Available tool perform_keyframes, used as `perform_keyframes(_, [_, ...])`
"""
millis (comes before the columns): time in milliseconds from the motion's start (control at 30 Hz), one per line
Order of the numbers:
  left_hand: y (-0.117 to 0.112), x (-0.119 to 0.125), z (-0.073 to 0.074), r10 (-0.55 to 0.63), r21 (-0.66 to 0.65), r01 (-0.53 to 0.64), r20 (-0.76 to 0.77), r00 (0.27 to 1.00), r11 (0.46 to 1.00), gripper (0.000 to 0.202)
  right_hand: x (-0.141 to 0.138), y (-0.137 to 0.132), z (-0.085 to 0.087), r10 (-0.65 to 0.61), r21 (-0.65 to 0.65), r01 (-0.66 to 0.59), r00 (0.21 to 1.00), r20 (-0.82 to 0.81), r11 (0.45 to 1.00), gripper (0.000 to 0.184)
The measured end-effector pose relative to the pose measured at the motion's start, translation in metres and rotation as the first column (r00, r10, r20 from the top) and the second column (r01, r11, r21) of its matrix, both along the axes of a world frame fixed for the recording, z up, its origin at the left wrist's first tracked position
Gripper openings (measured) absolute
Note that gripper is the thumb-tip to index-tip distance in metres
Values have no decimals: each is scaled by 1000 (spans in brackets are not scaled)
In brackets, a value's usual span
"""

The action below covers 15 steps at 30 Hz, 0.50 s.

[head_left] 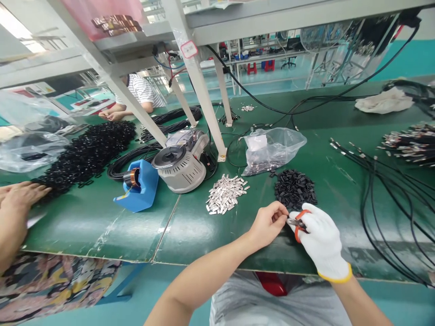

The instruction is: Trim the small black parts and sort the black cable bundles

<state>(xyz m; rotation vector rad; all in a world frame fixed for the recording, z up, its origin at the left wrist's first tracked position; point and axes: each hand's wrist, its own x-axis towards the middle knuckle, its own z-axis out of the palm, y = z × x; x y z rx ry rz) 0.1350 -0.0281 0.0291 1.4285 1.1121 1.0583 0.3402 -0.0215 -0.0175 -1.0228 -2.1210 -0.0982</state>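
Note:
My right hand (321, 237), in a white knit glove with a yellow cuff, grips a small pair of pliers (298, 223) with orange handles. The jaws point left and meet the fingertips of my bare left hand (268, 225). That hand is closed in a pinch on something tiny and dark, mostly hidden by the fingers. Just beyond both hands is a heap of small black plastic pieces (295, 186). A pile of small silver metal pieces (226, 194) lies farther left on the green table (204, 240).
A grey round machine (180, 170) and a blue tape dispenser (144, 190) stand to the left. Behind the piles lies a clear plastic bag (275, 147). Black cables (380, 181) spread at right. Shelf posts (204, 90) rise from the table. Another person's hands (20, 199) are at far left.

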Motion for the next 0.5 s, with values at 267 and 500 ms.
perform_keyframes(267, [-3, -2, -6, -40, 58, 46, -105, 994, 997, 10, -4, 2, 2, 15, 33, -18, 997, 71, 999, 28])
perform_keyframes(500, [-1, -3, -6, -34, 116, 52, -155, 987, 992, 21, -3, 1, -1, -18, -26, 18, 1000, 22, 1000, 31])
